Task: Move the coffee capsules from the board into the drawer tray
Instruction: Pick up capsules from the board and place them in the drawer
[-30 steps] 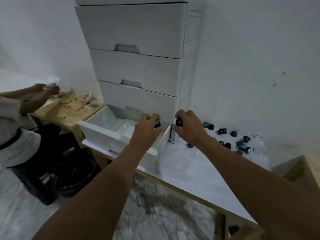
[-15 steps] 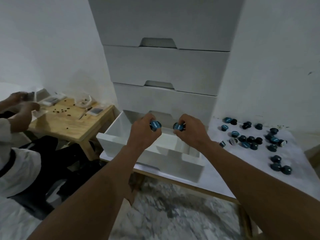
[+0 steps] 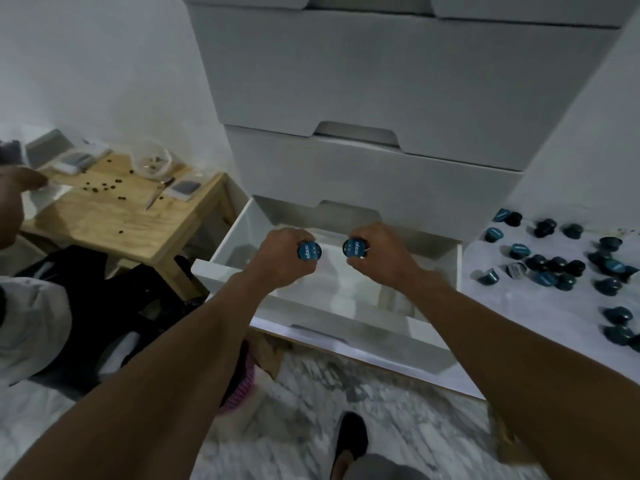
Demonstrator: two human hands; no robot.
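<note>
My left hand (image 3: 284,256) is shut on a blue coffee capsule (image 3: 309,251), foil lid facing me. My right hand (image 3: 382,255) grips a second blue capsule (image 3: 353,247) the same way. Both hands hover side by side over the open bottom drawer tray (image 3: 346,327) of the white drawer unit (image 3: 381,98). Several more dark blue and black capsules (image 3: 554,268) lie scattered on the white board (image 3: 540,317) to the right of the drawer.
A small wooden table (image 3: 114,209) with coffee beans, a clear container and scissors stands at the left. Another person sits there, their hand (image 3: 14,199) over that table. Marble floor lies below, and a dark shoe (image 3: 351,441) shows at the bottom.
My view has swung down and closer to the drawer. Both hands, each holding a capsule, have moved from the drawer's right corner to above its middle.
</note>
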